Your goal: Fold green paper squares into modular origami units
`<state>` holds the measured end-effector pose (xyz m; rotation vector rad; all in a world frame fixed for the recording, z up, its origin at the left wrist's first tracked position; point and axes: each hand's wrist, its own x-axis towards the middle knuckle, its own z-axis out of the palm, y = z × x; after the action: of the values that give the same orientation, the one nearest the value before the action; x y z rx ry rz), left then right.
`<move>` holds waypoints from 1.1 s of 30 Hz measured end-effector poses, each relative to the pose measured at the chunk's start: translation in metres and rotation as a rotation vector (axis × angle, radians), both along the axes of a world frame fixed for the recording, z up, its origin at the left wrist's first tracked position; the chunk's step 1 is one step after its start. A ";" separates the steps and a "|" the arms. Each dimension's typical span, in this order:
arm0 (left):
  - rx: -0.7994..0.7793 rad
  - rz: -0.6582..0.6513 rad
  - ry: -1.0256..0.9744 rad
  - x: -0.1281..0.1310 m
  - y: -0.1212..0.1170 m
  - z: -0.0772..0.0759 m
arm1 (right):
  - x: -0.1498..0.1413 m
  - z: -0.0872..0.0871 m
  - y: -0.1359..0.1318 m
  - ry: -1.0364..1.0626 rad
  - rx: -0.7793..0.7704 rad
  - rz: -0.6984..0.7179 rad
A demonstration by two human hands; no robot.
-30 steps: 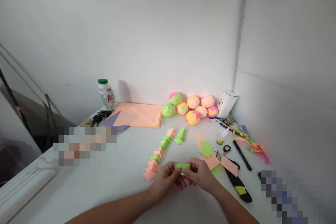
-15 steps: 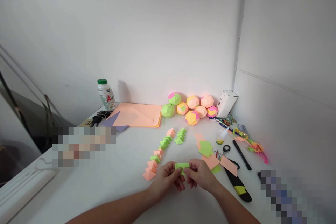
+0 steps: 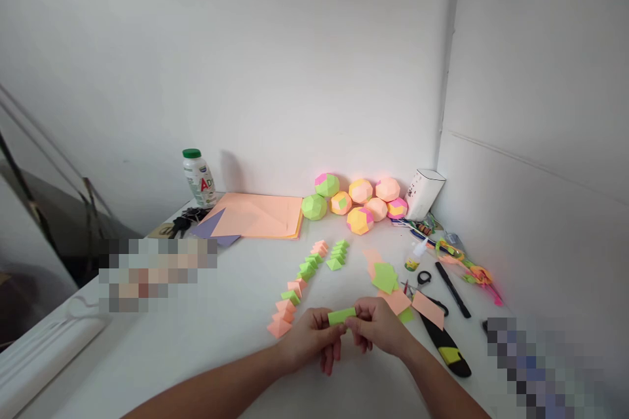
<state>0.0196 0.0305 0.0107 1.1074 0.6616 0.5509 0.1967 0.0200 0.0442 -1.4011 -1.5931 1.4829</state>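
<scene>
A small folded strip of green paper (image 3: 342, 316) is held up above the table between my two hands. My left hand (image 3: 314, 338) grips its left end, thumb in front and the other fingers curled below. At the right end, my right hand (image 3: 377, 325) pinches the paper between thumb and forefinger. Beyond my left hand runs a row of folded pink and green paper pieces (image 3: 280, 326), with a shorter row of green pieces (image 3: 337, 256) beside it. Loose green paper squares (image 3: 385, 277) and pink paper squares (image 3: 393, 302) lie past my right hand.
Several faceted paper balls (image 3: 360, 220) sit against the back wall. Pink paper sheets (image 3: 255, 215) and a white bottle (image 3: 200, 180) stand at the back left. Scissors (image 3: 423, 278), a black-and-yellow cutter (image 3: 449, 355), a glue bottle (image 3: 415, 257) and a black pen (image 3: 453, 290) lie to the right.
The green strip has tilted, its right end now higher. My left hand's lower fingers have stretched downward, while both hands stay in nearly the same place.
</scene>
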 end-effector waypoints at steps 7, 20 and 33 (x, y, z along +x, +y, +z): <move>0.049 0.078 0.041 0.002 -0.004 -0.002 | 0.003 -0.005 0.001 0.004 0.019 0.063; 0.098 0.113 0.105 0.003 -0.010 -0.006 | 0.003 -0.010 -0.003 -0.184 0.020 0.026; 0.061 0.142 0.098 0.004 -0.008 -0.001 | 0.006 -0.002 0.002 -0.110 0.044 0.096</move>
<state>0.0239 0.0228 0.0094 1.1558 0.8172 0.6450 0.2027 0.0221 0.0421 -1.4210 -1.7725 1.4368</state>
